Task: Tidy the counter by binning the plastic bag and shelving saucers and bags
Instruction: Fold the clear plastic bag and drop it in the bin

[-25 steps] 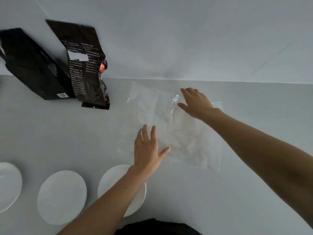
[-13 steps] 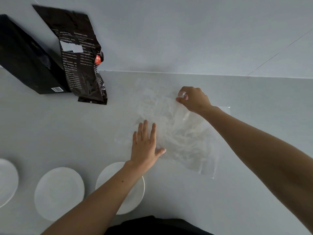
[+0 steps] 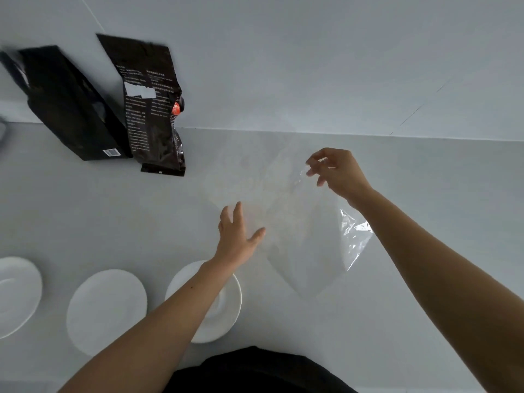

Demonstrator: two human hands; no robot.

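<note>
Fingers [image 3: 313, 165] of the right hand [image 3: 338, 174] pinch the far top edge of the clear plastic bag [image 3: 306, 236], holding that corner up off the tabletop [image 3: 425, 293] so the film hangs and drapes down toward the near right. The left hand [image 3: 236, 236] is spread wide with its fingers [image 3: 238, 211] flat, lying at the bag's left edge; whether it presses the film or only the surface beside it is hard to tell, since the plastic is nearly invisible there. Binning the bag looks like the step in hand, and no bin shows in this view. The next move seems to call for gathering the loose sheet into one hand, probably by crumpling it, as a thin film held by one corner can slip or billow. To the near left, three white saucers [image 3: 106, 310] sit in a row, the rightmost partly under the left forearm. Two black bags [image 3: 154, 109] lean against the wall at the far left, side by side; these and the saucers appear not yet shelved.
</note>
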